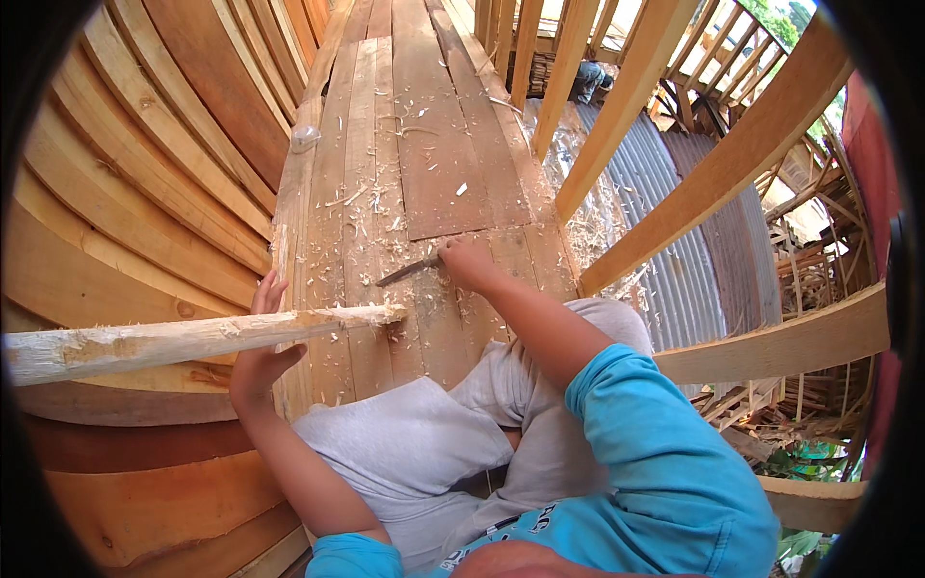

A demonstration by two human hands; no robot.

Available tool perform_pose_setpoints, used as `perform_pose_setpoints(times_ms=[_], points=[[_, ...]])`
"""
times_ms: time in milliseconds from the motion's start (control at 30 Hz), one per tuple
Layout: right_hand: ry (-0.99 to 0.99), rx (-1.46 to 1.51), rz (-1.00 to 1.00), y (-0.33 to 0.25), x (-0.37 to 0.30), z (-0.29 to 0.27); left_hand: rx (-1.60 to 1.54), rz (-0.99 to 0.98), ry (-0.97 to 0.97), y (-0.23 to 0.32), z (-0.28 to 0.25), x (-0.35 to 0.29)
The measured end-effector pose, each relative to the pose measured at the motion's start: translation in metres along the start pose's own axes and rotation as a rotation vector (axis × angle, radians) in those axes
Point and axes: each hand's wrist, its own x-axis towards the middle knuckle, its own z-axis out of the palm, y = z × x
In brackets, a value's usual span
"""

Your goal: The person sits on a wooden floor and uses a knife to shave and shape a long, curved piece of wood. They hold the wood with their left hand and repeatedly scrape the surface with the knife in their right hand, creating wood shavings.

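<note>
Turquoise short-sleeved shirt [665,462] nearest the camera, light grey cloth trousers [385,443] just beyond, legs bent on the brown wooden plank floor [361,361]. Right hand [466,263] is low over the planks, fingers closed around the handle of a dark, narrow-bladed knife [409,270]; blade points left, tip angled slightly toward the body. Left hand [258,366] is beside the pale, stripped wooden pole [173,340], fingers extended, thumb apart; pole hides the palm, so can't tell if they touch. Pole runs from the left picture edge to a rough end over the floor, near the knife but apart from it. Curled, pale wood shavings [356,197] litter the planks. Upright brown boards [145,193] line the left side; square-cut wooden posts [626,106] stand right, grey corrugated sheets [665,241] beyond.
</note>
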Motion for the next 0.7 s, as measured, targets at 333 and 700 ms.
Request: perform_pose_setpoints(times_ms=[333, 700], points=[[0.263, 0.032, -0.164, 0.0, -0.003, 0.008, -0.39, 0.541, 0.136, 0.022, 0.018, 0.016], [-0.051, 0.01, -0.154, 0.009, -0.005, 0.022, -0.618, 0.612, 0.259, 0.016, 0.045, 0.026]])
